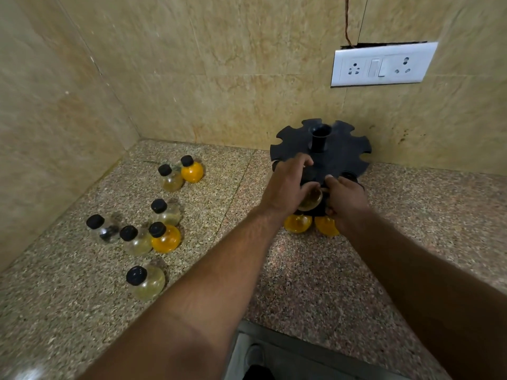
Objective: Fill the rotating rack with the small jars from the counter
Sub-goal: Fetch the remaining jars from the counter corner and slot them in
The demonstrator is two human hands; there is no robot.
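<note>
Against the tiled back wall (219,78) stood the rotating rack (340,157), a matte black disc with rounded notches scalloped around its rim and a short hollow tube (319,138) rising from its centre. Both hands met at the near edge of the disc: the left hand (288,187) curled over the rim from the left, while the right hand (347,200) closed in from the right. Between their fingertips sat a pale jar (311,200), a round-bellied bottle of clear glass or plastic, gripped from both sides at a near notch; its cap was hidden by the fingers. Two orange jars (297,223) showed below the hands, under the near edge of the disc. Seven loose jars (164,237) lay well apart from the rack on the left of the counter (301,283), each bulbous with a black screw cap; two held orange contents, four were pale yellow, and one looked clear with a dark fleck inside. The counter was speckled polished granite, greyer on the left slab and pinker on the right, meeting beige marbled tiles in a corner. A white switch plate (382,64) with two sockets was set in the wall above the rack.
</note>
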